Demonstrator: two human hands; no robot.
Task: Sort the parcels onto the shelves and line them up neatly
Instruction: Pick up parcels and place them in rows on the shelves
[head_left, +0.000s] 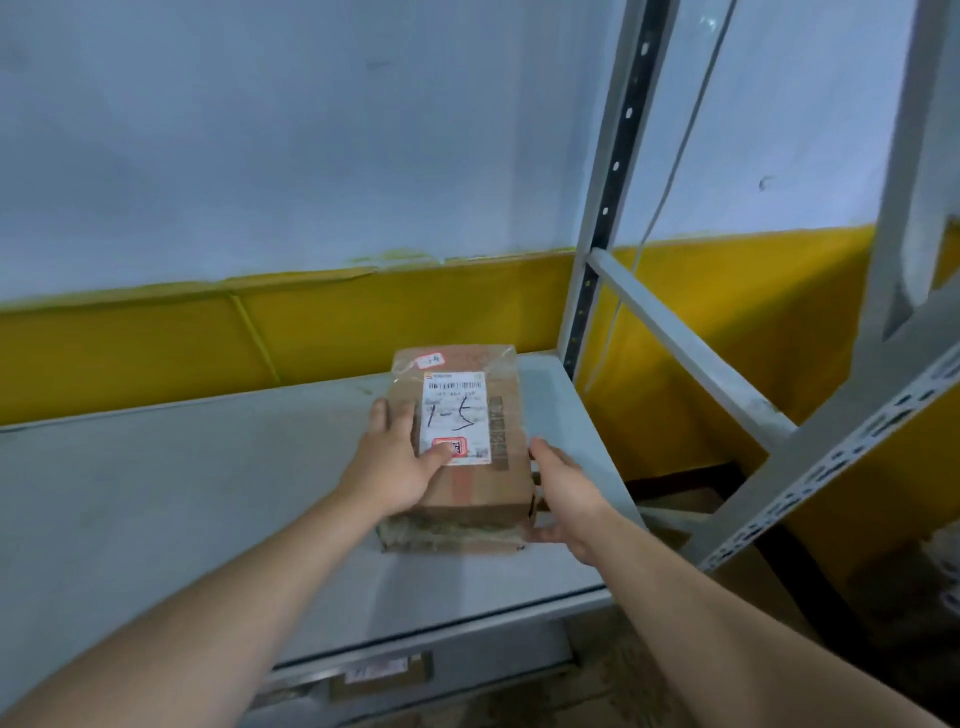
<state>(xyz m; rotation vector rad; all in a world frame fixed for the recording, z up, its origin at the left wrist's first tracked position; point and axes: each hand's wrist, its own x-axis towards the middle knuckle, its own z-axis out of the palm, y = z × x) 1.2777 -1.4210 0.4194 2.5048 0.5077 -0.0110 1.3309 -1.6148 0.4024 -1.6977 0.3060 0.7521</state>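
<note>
A brown cardboard parcel (501, 467) with a white label marked "1-5" lies flat on a second, similar parcel (452, 540), whose front edge shows beneath it. Both rest on the grey metal shelf (182, 493) near its right end. My left hand (395, 462) lies on the top parcel's left side, thumb on the label. My right hand (566, 493) grips the stack's right front corner, fingers along the side and thumb under the front edge.
A grey slotted upright (608, 197) and a diagonal brace (691, 353) frame the shelf's right end. Another slotted beam (831, 467) crosses at the right. A labelled parcel (382, 675) shows on the lower shelf. The wall behind is white above, yellow below.
</note>
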